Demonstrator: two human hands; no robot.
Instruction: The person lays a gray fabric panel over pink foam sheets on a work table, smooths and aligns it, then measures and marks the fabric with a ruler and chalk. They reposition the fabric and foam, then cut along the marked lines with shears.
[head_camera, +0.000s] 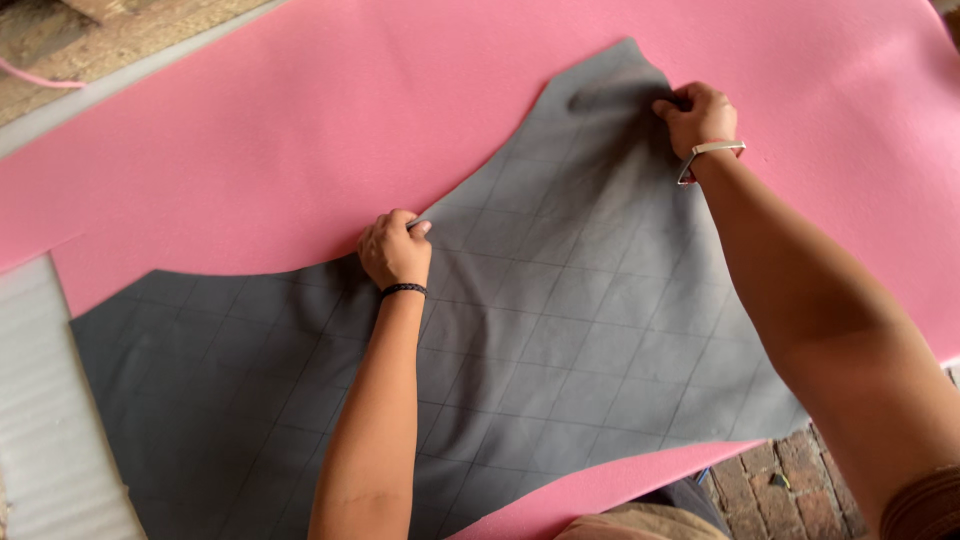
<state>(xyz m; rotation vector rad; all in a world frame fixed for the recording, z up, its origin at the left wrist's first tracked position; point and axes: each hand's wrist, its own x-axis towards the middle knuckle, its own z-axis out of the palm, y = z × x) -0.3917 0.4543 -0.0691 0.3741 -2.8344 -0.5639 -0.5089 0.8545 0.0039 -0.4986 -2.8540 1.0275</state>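
Observation:
A large grey piece of fabric (560, 330), marked with a grid of thin dark lines, lies spread on a pink foam sheet (300, 130). My left hand (394, 248) rests on the fabric's upper curved edge, fingers closed around a small thin tool whose tip shows at the thumb. A dark braided band circles that wrist. My right hand (695, 115) pinches the fabric near its far pointed corner, bunching it slightly. A silver bracelet (708, 158) hangs on the right wrist.
A white ribbed foam sheet (40, 420) lies at the left beside the fabric. A brick floor (780, 490) shows at the lower right below the pink sheet's edge. Rough stone and a pale strip run along the top left.

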